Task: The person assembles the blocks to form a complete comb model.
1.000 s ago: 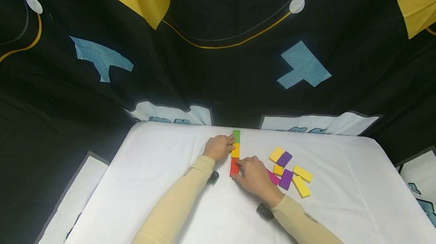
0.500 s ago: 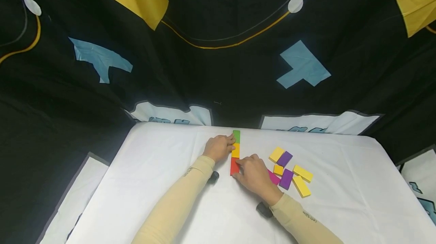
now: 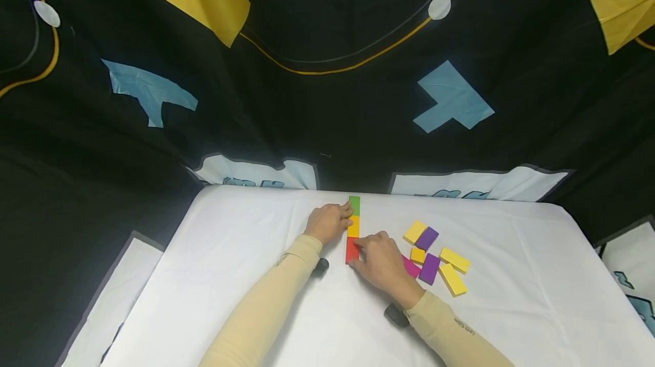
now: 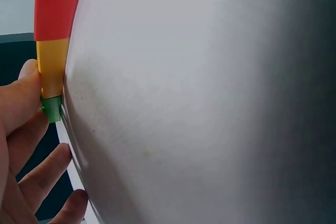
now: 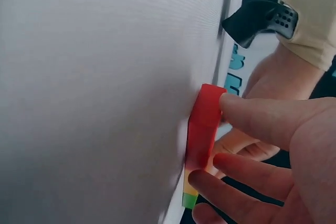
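One red block point(image 3: 352, 249) lies against the right grip point(image 3: 381, 264)'s fingertips point(image 5: 216, 161).

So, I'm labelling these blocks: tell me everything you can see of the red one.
The red block is a plain, bright, flat-faced rectangular bar; wood or plastic, I can't tell. It lies on the white table, the closest of three blocks in line, its far end against the orange-yellow block. The right hand holds it, thumb at its near end, a fingertip further along.

Head view bright — wrist views dimmer, soft shadows on white cloth point(image 4: 168, 77)
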`<state>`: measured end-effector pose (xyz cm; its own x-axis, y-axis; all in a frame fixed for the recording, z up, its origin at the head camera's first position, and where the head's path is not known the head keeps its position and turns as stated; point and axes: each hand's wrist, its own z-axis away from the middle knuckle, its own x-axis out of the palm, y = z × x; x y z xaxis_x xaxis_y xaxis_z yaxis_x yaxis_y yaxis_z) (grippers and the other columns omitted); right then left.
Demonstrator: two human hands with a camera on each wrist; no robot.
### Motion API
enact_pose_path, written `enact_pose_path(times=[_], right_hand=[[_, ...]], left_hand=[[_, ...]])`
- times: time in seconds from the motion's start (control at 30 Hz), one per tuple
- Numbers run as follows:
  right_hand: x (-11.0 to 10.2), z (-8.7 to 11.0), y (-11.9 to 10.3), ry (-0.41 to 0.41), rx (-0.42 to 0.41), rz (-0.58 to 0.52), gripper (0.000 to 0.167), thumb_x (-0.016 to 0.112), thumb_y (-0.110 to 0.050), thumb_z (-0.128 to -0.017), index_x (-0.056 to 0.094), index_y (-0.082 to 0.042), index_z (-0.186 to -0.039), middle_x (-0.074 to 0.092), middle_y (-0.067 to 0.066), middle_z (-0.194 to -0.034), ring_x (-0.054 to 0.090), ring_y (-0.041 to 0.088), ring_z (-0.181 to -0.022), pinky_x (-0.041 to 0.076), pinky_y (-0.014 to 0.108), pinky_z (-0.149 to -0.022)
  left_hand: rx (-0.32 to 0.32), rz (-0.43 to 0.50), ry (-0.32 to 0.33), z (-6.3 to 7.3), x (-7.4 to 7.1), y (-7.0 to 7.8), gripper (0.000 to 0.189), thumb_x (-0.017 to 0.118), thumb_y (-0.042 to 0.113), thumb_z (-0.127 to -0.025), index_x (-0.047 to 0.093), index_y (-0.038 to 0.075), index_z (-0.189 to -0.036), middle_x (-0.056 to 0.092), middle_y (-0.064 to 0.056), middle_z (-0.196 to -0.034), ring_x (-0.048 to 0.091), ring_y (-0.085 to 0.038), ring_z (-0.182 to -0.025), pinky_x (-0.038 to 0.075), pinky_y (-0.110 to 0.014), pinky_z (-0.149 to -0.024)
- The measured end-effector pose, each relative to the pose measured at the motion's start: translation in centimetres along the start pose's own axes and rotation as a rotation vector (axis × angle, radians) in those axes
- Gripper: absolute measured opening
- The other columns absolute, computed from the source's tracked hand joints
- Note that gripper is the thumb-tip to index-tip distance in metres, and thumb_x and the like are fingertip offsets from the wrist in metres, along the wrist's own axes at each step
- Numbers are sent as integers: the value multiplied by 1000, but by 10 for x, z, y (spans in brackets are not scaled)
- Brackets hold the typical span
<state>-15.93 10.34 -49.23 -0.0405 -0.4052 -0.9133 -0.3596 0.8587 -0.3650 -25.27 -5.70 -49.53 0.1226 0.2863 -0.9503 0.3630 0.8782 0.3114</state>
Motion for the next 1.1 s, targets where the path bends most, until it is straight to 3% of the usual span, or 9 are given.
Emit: enact_pose_path(times=[0.17,0.37,0.53,0.77,0.93,1.1], right_hand=[[-10,4,8,46,60,-109,43,87,-28,-78,76,-8,-115,75,7,-108,61,28,-105,52,43,-89],[-37,13,20,83,122,-193,40,83,-25,-83,74,-9,-119,73,8,-116,59,28,-114,51,46,-97],[-57,21,33,107,163,-199,41,81,-24,-85,73,-7,-122,71,11,-120,56,33,-119,48,52,-99],[-73,37,50,164,170,-203,38,79,-19,-86,72,-4,-121,70,15,-118,55,32,-111,52,48,-85],[-79,47,61,199,169,-206,37,79,-18,-87,72,-2,-119,70,17,-119,53,37,-120,49,57,-95],[-78,56,74,180,200,-202,38,78,-20,-88,71,-3,-121,70,17,-119,52,38,-122,46,59,-97]], left_hand=[[2,13,-1,0,0,0,44,69,31,-96,62,22,-138,52,6,-148,57,-24,-130,50,-44,-100],[-5,23,-11,0,1,0,44,68,31,-97,61,22,-139,52,6,-149,56,-24,-130,48,-44,-102],[-10,31,-16,0,1,0,45,67,32,-97,60,22,-140,51,6,-149,56,-24,-130,48,-43,-101],[-10,39,-7,0,1,0,45,69,32,-96,60,22,-139,53,6,-148,57,-24,-130,50,-41,-99],[-11,35,-8,-1,1,-1,44,68,31,-97,61,21,-139,53,6,-147,56,-23,-130,49,-42,-100],[-6,34,-11,-1,1,-2,44,68,31,-97,61,22,-139,53,6,-148,56,-23,-131,49,-42,-101]])
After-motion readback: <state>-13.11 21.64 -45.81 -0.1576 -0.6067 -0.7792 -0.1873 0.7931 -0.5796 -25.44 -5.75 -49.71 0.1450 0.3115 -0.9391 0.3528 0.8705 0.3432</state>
